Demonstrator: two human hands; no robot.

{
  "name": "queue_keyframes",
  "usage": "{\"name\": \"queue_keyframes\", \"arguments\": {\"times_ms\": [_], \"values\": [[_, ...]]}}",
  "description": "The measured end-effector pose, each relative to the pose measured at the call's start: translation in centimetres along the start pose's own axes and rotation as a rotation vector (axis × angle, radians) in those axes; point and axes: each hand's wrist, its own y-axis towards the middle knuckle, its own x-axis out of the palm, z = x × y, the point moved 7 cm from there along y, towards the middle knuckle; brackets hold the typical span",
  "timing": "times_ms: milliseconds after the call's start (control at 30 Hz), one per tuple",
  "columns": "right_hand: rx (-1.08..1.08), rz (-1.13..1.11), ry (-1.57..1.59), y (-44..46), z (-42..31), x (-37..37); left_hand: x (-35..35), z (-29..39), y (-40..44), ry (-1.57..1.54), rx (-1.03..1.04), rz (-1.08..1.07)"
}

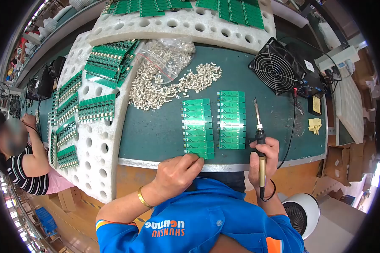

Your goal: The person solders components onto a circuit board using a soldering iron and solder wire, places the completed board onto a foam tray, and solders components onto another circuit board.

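My right hand [266,156] is wrapped around the handle of a soldering iron [261,135], whose metal tip points away from me. My left hand [177,175], with a gold-coloured band at its wrist, has its fingers closed at the near edge of a green circuit board panel [197,128]. Its fingertips are partly hidden. Just to the right lies a second green circuit board panel [231,120], with small pins along its left side. Behind the panels spreads a pile of small white connectors [150,90], some of them in a clear plastic bag [171,57].
White foam boards [95,145] at the left and back [173,31] carry several circuit board panels. A black fan [274,67] stands at back right. The iron's cable [292,135] runs along the right. Yellow sponges [314,125] lie by the right edge. Another person [29,158] sits at left.
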Motion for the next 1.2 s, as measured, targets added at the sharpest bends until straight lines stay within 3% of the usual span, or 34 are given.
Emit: {"name": "queue_keyframes", "arguments": {"times_ms": [200, 267, 300, 400, 467, 500, 533, 700, 900, 967, 1200], "values": [[-0.006, 0.003, 0.032, -0.2, -0.1, -0.2, -1.0, 0.3, -0.6, -0.041, -0.074, -0.004], [-0.003, 0.010, 0.055, -0.5, -0.4, -0.2, -0.7, -0.2, -1.0, -0.498, -0.229, -0.104], [-0.037, -0.009, 0.107, -0.5, -1.0, -0.1, -1.2, -0.1, -1.0, -0.503, -0.233, -0.105], [-0.110, -0.212, 0.200, -0.6, -2.8, 0.8, 0.6, 0.0, -2.4, -1.301, -0.646, -0.397], [-0.172, -0.291, 0.262, -0.4, -4.0, 1.9, 1.8, 0.2, -2.9, -1.471, -0.734, -0.372], [-0.181, -0.247, 0.351, -0.2, -4.7, 2.3, 2.6, 0.3, -3.2, -1.635, -0.815, -0.347], [-0.188, -0.203, 0.438, 0.0, -5.3, 2.6, 2.7, 0.8, -3.1, -1.727, -0.770, -0.388], [-0.200, -0.164, 0.472, 0.6, -6.9, 4.0, 2.8, 1.6, -2.5, -1.704, -0.684, -0.390], [-0.172, -0.169, 0.431, 1.1, -7.5, 4.5, 1.1, 0.6, -2.1, -1.319, -0.599, -0.341], [-0.213, -0.233, 0.394, 1.5, -7.5, 4.5, -0.4, -0.6, -2.4, -1.040, -0.552, -0.218], [-0.165, -0.220, 0.296, 4.3, -6.8, 3.2, -4.9, -3.4, -4.2, -0.729, -0.563, 0.020]]}}
